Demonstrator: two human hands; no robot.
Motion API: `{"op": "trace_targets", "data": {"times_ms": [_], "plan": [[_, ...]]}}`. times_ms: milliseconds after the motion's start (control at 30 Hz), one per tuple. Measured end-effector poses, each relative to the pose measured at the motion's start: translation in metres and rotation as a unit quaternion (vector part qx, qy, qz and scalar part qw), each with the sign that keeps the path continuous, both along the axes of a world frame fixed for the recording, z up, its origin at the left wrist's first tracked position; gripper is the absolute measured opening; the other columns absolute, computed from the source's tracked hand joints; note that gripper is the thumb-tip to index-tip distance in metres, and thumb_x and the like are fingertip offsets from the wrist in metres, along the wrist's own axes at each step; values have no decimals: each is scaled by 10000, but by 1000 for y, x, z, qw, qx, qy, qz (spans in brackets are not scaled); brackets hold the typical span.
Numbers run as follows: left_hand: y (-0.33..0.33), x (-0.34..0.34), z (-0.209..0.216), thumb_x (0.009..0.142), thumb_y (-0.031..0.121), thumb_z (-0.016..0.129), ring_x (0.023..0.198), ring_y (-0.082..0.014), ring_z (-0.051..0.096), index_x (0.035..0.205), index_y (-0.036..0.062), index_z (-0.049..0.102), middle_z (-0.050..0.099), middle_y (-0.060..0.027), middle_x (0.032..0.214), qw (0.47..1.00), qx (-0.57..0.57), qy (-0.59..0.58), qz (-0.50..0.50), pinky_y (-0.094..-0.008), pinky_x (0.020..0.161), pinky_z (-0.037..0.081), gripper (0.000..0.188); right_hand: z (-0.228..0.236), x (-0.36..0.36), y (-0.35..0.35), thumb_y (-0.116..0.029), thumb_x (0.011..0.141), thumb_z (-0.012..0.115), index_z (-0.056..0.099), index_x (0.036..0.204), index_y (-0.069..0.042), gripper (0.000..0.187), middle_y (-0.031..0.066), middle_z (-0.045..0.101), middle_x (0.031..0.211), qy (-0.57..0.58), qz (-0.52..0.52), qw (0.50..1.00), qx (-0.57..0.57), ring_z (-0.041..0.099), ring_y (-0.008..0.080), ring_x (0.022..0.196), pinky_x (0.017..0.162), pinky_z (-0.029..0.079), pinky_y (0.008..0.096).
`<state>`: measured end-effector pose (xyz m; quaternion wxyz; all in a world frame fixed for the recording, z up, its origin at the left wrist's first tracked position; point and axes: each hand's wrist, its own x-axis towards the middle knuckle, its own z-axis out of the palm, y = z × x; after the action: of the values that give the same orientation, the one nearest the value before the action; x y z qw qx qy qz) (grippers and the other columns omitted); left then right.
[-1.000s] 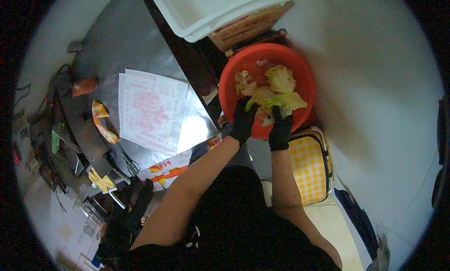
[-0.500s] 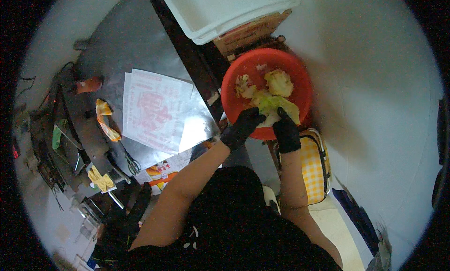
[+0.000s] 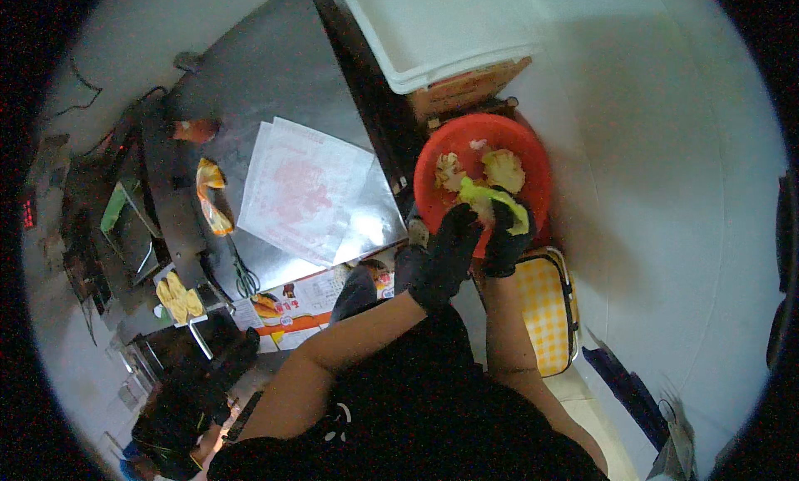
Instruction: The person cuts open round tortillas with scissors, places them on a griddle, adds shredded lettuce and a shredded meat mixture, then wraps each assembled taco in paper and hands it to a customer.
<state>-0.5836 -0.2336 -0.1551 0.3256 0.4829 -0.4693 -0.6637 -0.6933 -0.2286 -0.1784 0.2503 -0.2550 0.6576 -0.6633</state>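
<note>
A pale green lettuce leaf (image 3: 481, 195) is held over a round red basin (image 3: 429, 161). My right hand (image 3: 506, 241), in a black glove, is closed round the leaf's right side, with the leaf's bright edge curling over the fingers. My left hand (image 3: 454, 252), also black-gloved, has its fingertips pinched at the leaf's near left edge; the glove hides part of the grip. Deeper in the basin lie a rounded yellowish lettuce piece (image 3: 504, 171), a smaller crumpled lettuce piece (image 3: 449, 172) and a whitish scrap (image 3: 478, 144).
Left of the basin, a steel table (image 3: 250, 81) bears white printed paper sheets (image 3: 304, 190), an orange-and-white packet (image 3: 213, 195) and scissors (image 3: 243, 275). A white tub (image 3: 449, 23) stands beyond the basin. A yellow checked basket (image 3: 545, 319) sits nearer, beside the wall. Another person (image 3: 179, 423) is at lower left.
My right hand has folded up the leaf, which was spread flatter between both hands. My left hand has shifted nearer and right. The view has moved, so the table and basin sit lower and farther right.
</note>
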Motion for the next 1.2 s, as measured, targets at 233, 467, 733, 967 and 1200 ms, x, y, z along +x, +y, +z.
{"op": "trace_targets", "data": {"times_ms": [233,467,733,967,1200], "plan": [[-14,39,3,925,155,437,907,-166,539,1036,50,504,547,-50,954,942,171,266,108,-287,792,463,167,61,72,-11,-76,829,576,601,940,-5,134,60,615,940,-83,132,988,-22,583,150,806,704,463,272],[-28,111,65,897,110,481,936,-163,543,1140,15,483,568,-71,1030,970,88,180,140,-283,797,447,261,93,146,-16,-93,825,593,574,989,-3,188,51,598,923,-348,120,929,23,560,142,824,719,452,258],[-10,92,24,889,136,510,1017,-190,527,1161,9,493,548,-119,1131,968,24,213,129,-292,862,439,301,48,144,-2,-107,857,547,530,1020,-15,188,56,577,970,-42,88,995,-10,540,139,869,715,443,267],[-30,26,113,885,199,434,918,-244,584,995,25,580,627,-106,952,987,-48,148,-46,-358,803,444,252,26,55,17,-122,799,581,577,932,-14,172,96,600,861,379,-57,898,214,568,218,810,726,473,324],[-12,-62,-72,885,237,413,820,-239,559,930,64,585,613,-80,889,971,-62,-152,-171,-365,758,434,248,-47,10,47,-119,811,563,573,943,-6,174,98,600,873,275,20,923,268,567,216,821,730,472,327]]}}
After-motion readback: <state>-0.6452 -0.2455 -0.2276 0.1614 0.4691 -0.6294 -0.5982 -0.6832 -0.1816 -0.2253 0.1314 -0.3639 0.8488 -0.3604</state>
